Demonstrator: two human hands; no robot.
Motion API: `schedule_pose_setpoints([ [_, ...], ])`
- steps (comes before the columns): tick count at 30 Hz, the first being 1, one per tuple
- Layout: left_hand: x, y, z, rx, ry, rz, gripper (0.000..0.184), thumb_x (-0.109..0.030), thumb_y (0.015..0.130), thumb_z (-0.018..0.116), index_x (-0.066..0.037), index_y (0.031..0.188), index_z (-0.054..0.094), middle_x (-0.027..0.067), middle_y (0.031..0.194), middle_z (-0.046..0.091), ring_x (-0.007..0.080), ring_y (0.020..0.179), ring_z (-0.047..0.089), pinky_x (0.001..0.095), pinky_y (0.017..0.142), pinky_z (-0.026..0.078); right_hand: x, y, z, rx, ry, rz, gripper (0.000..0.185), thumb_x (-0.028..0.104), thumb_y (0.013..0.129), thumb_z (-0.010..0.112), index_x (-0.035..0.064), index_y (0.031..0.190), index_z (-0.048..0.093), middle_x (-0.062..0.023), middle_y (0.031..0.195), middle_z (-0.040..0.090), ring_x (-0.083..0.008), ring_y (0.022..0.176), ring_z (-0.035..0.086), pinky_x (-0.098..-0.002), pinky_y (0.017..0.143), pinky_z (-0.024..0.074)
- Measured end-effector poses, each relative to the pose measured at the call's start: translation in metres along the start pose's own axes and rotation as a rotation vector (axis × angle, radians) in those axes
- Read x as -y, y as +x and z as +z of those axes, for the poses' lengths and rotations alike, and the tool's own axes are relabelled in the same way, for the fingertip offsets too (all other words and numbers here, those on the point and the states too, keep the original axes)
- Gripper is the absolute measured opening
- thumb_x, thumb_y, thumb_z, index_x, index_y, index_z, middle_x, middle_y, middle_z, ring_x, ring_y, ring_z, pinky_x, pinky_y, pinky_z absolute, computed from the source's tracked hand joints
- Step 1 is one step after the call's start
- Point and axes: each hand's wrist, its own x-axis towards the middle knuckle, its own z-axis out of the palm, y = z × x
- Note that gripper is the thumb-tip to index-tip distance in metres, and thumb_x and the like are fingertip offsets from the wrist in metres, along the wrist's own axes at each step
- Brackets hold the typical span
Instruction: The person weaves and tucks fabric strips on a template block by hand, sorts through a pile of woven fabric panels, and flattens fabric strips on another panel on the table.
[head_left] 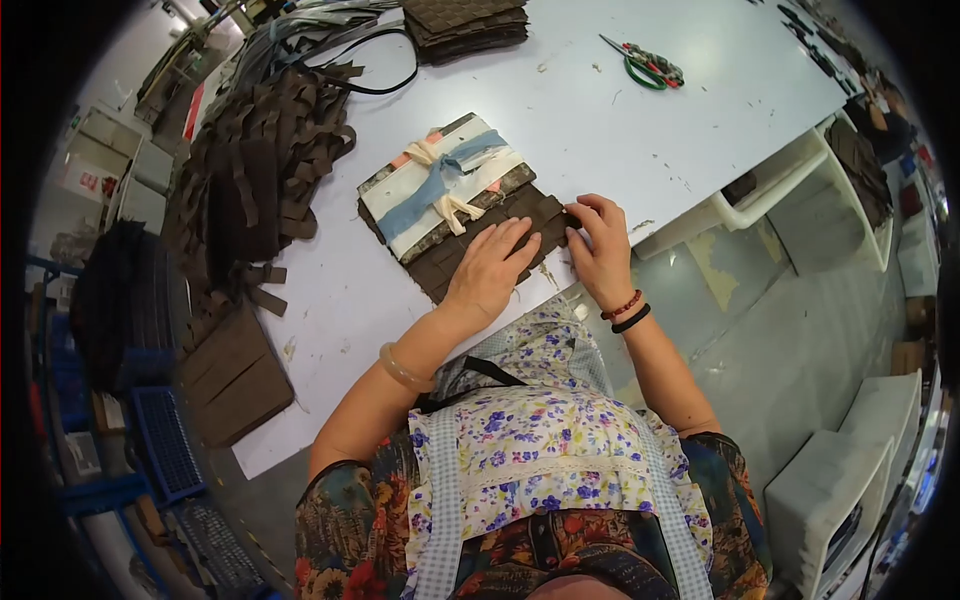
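Observation:
A board (395, 215) wrapped in white and blue cloth, tied with cream strips, lies tilted on the white table. Along its near side runs a brown woven piece (440, 268) made of flat strips. My left hand (487, 268) rests on this weave, fingers stretched out and palm down. At the right end of the piece, my right hand (600, 252) has its fingers bent around a brown strip end (573, 221), between thumb and fingers. The underside of the woven piece is hidden.
Loose brown strips (235, 190) hang in a heap at the left. A folded brown panel (240, 375) lies at the table's left corner. Green-handled scissors (645, 72) and a stack of woven pieces (465, 30) are farther back. White bins (770, 190) stand below the right edge.

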Motion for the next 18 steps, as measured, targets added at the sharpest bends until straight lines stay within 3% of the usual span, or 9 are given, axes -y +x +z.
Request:
schedule_pose_setpoints([
  [10,0.003,-0.008,-0.008,0.022,0.003,0.032,0.045,0.003,0.079,0.047,-0.006,0.123,0.052,0.0149,0.132,0.046,0.0293,0.125,0.041,0.0419,0.106,0.031,0.011,0.01,-0.015,-0.065,0.086,0.016,0.025,-0.003,0.079,0.058,0.0016,0.104,0.059,-0.0129,0.11,0.056,-0.027,0.101,0.055,-0.0313,0.082,0.0457],
  [13,0.009,-0.018,-0.016,0.039,-0.029,0.047,0.042,0.002,0.08,0.046,-0.006,0.12,0.054,0.0138,0.13,0.048,0.0273,0.125,0.042,0.0412,0.107,0.03,0.036,0.002,-0.013,-0.02,0.172,-0.184,0.022,-0.006,0.083,0.056,0.0004,0.104,0.059,-0.013,0.103,0.062,-0.0273,0.094,0.059,-0.0323,0.082,0.0467],
  [16,0.012,-0.026,-0.023,0.076,-0.037,0.048,0.039,-0.001,0.082,0.048,-0.006,0.121,0.053,0.0135,0.132,0.047,0.0266,0.126,0.042,0.0419,0.107,0.03,0.053,-0.011,0.004,0.157,0.174,-0.283,0.028,0.001,0.083,0.059,0.001,0.111,0.057,-0.0158,0.121,0.055,-0.0296,0.104,0.056,-0.034,0.084,0.0471],
  [18,0.01,-0.029,-0.027,0.11,-0.027,0.036,0.038,-0.003,0.084,0.049,-0.007,0.122,0.053,0.0138,0.134,0.045,0.0268,0.126,0.041,0.0427,0.107,0.03,0.063,-0.014,0.013,0.286,0.165,-0.266,0.038,0.017,0.087,0.058,0.0,0.12,0.052,-0.0162,0.133,0.045,-0.0303,0.116,0.048,-0.0377,0.095,0.0411],
])
